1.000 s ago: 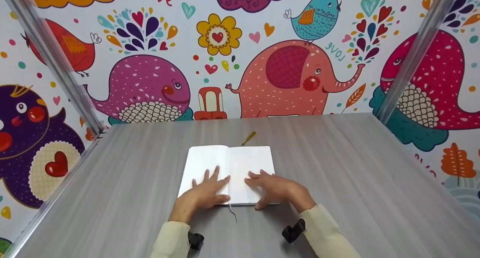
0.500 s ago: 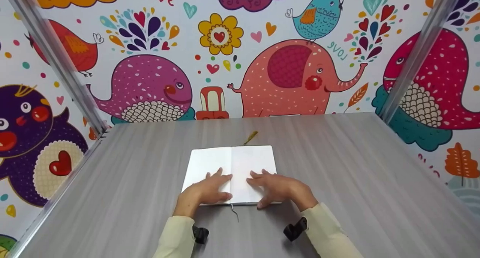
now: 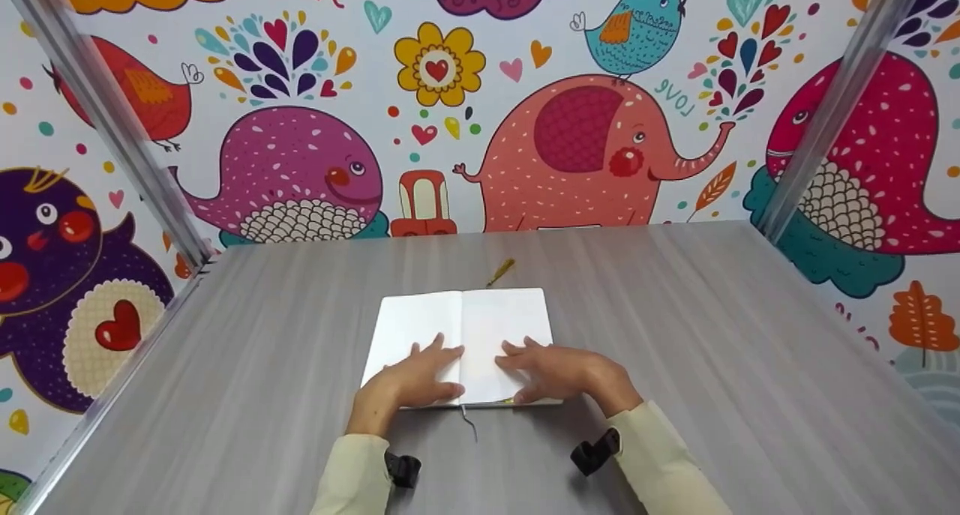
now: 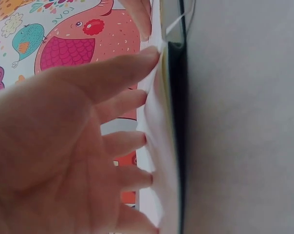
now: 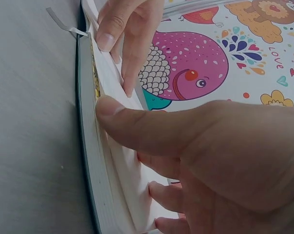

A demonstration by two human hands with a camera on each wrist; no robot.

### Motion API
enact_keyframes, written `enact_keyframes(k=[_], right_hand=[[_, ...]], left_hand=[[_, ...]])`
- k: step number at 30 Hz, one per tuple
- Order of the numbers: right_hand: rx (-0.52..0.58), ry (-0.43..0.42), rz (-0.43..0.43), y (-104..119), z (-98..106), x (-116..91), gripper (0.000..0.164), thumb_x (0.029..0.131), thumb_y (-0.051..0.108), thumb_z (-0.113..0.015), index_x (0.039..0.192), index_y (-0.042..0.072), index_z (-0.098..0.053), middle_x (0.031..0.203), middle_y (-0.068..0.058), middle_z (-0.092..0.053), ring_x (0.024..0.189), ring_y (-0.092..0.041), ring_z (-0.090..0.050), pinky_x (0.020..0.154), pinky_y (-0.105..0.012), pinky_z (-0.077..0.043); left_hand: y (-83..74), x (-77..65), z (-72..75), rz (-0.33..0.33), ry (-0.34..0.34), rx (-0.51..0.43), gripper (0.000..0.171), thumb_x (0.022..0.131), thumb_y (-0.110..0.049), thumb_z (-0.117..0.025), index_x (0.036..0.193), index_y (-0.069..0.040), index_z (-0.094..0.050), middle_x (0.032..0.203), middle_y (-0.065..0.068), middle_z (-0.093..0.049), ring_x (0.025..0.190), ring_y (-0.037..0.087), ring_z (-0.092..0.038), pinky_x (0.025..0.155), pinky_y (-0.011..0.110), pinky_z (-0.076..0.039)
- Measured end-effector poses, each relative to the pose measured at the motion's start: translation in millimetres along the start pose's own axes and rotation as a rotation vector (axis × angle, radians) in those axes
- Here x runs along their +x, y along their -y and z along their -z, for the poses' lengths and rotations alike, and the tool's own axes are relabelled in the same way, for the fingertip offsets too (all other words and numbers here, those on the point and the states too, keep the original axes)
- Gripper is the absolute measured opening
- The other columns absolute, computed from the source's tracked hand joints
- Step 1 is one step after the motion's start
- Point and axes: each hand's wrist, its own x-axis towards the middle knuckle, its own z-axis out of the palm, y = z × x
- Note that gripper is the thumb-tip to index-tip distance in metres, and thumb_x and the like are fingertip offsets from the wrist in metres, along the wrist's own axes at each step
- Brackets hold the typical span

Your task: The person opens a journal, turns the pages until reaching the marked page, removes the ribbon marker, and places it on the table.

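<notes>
An open notebook (image 3: 499,316) with blank white pages and a dark cover lies on the table. My left hand (image 3: 414,378) rests with spread fingers on the left page, its thumb close to the centre fold. My right hand (image 3: 561,370) lies over the lower right page, fingers spread. In the right wrist view its thumb (image 5: 110,109) touches the lower page edges, where a small gap shows a yellow patterned strip (image 5: 95,73) between the pages. A golden tassel (image 3: 501,272) sticks out past the notebook's top edge. A thin ribbon marker (image 3: 469,423) hangs from the bottom of the spine.
The grey wood-grain table (image 3: 285,320) reaches to a wall (image 3: 465,148) printed with cartoon animals. Metal posts (image 3: 817,118) stand at both back corners. Black straps with a small device (image 3: 596,453) sit at both cuffs.
The right thumb has moved slightly up along the bottom page edge, and a bit of yellow now shows there. The left hand shifted a little on its page earlier, then stayed nearly still.
</notes>
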Motion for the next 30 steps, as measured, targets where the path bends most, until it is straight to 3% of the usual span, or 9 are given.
enact_keyframes(k=[13, 19, 23, 26, 30], right_hand=[[0.043, -0.010, -0.003, -6, 1, -3, 0.059, 0.085, 0.027, -0.064, 0.139, 0.025, -0.041, 0.150, 0.007, -0.028, 0.142, -0.021, -0.018, 0.111, -0.046, -0.025], [0.094, -0.045, 0.045, -11, 6, -8, 0.049, 0.083, 0.010, -0.064, 0.130, 0.019, -0.054, 0.146, 0.002, -0.038, 0.139, -0.020, -0.027, 0.110, -0.044, -0.027], [0.084, -0.066, 0.027, -12, 7, -9, 0.054, 0.079, 0.000, -0.061, 0.129, 0.021, -0.054, 0.145, 0.002, -0.039, 0.138, -0.020, -0.030, 0.109, -0.044, -0.029], [0.100, -0.115, 0.002, -14, 7, -7, 0.056, 0.080, 0.004, -0.064, 0.132, 0.021, -0.051, 0.147, -0.001, -0.036, 0.137, -0.022, -0.031, 0.109, -0.045, -0.030], [0.198, -0.204, -0.018, -19, 8, -6, 0.065, 0.078, 0.014, -0.072, 0.137, 0.018, -0.045, 0.151, -0.006, -0.028, 0.137, -0.027, -0.029, 0.108, -0.047, -0.030]], left_hand=[[1.0, 1.2, 0.0, -0.011, 0.008, 0.023, 0.060, 0.088, -0.038, -0.058, 0.141, -0.023, -0.036, 0.154, 0.013, -0.016, 0.138, 0.046, -0.012, 0.095, 0.075, -0.015], [2.3, 2.5, -0.3, -0.006, 0.009, 0.023, 0.060, 0.088, -0.038, -0.058, 0.142, -0.023, -0.036, 0.154, 0.013, -0.015, 0.138, 0.045, -0.012, 0.095, 0.076, -0.015], [1.0, 1.6, 0.0, -0.001, 0.012, 0.021, 0.060, 0.087, -0.038, -0.058, 0.141, -0.023, -0.036, 0.154, 0.013, -0.015, 0.138, 0.045, -0.012, 0.095, 0.076, -0.014], [-0.2, 0.3, 0.5, 0.002, 0.010, 0.021, 0.060, 0.087, -0.037, -0.059, 0.141, -0.023, -0.037, 0.154, 0.013, -0.015, 0.138, 0.045, -0.012, 0.094, 0.076, -0.014], [-0.5, -0.7, 1.1, -0.001, 0.015, 0.019, 0.060, 0.087, -0.037, -0.059, 0.142, -0.023, -0.036, 0.154, 0.012, -0.015, 0.139, 0.045, -0.011, 0.094, 0.077, -0.014]])
